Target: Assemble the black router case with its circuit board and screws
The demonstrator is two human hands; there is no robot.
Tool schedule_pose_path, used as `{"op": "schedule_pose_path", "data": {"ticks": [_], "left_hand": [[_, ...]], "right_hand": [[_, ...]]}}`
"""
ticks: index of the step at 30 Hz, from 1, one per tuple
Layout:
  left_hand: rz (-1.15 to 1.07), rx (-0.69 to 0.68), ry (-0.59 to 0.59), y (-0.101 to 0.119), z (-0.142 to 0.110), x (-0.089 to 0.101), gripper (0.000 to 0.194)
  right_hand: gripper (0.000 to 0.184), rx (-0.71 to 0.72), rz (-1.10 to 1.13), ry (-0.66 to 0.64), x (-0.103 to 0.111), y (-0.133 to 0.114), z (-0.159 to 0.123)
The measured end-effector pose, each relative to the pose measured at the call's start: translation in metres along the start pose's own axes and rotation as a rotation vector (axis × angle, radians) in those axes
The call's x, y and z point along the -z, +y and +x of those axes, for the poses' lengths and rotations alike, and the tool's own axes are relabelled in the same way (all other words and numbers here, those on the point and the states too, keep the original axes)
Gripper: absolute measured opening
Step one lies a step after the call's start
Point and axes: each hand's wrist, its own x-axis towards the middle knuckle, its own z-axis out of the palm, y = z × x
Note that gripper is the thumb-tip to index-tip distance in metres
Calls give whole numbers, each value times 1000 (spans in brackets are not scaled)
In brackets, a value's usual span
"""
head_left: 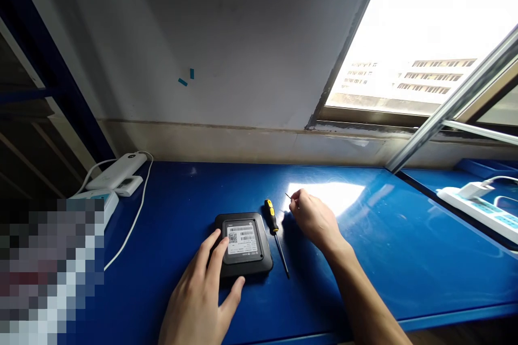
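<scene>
A black square device (264, 248) with rounded corners lies flat, its white barcode label (244, 240) facing up. My left hand (202, 285) rests at its left and near edges with the fingers spread, two fingertips on the casing. Just to the right of the device lies a screwdriver (272, 216) with a yellow and black handle, its shaft toward me. Farther right, my right hand (313, 218) is closed in a pinch above the blue table. A thin dark pin-like piece (287, 195) sticks out of its fingertips; its exact kind is too small to tell.
On the left are a white power strip (109, 202), a white adapter (129, 185) and a loose white cable (140, 213). Another power strip (485, 210) sits at the right, beyond a slanted metal bar (437, 118). The blue tabletop (182, 188) meets a wall behind.
</scene>
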Motion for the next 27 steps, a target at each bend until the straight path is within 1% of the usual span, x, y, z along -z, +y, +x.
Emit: {"op": "schedule_pose_path", "data": {"ticks": [2,4,5,7,8,9,10,12,14,17,19,21,22,24,27], "left_hand": [[2,-5,1,0,0,-1,49],[0,1,20,1,0,-3,47],[-1,11,41,2,0,-4,46],[-10,31,87,5,-1,-6,43],[-17,41,104,6,-1,-7,42],[-28,48,113,8,-1,-7,41],[-39,50,113,8,-2,-7,41],[-58,58,108,8,-1,-6,41],[-68,44,88,6,0,-5,42],[-61,9,56,2,3,-3,43],[-47,2,50,0,4,-3,44],[-25,7,46,-1,4,-3,44],[-9,10,47,-1,3,-4,45],[29,21,61,0,3,-4,46],[64,49,90,0,2,-3,49]], "right_hand": [[25,49,72,69,1,-5,-1],[28,113,202,169,2,-10,-4],[29,156,317,237,2,-12,-6],[27,273,689,401,1,-15,-10],[25,315,846,457,0,-16,-11],[24,345,974,494,0,-17,-13],[25,355,1054,504,-1,-18,-14],[27,330,1165,488,-1,-20,-15],[27,262,1267,456,-2,-23,-16],[26,179,1332,350,-7,-28,-17],[28,167,1329,257,-10,-31,-17],[30,202,1299,166,-12,-33,-17],[31,227,1272,112,-12,-34,-16],[30,280,1214,-52,-10,-33,-16],[25,268,1204,-316,-6,-29,-18]]}}
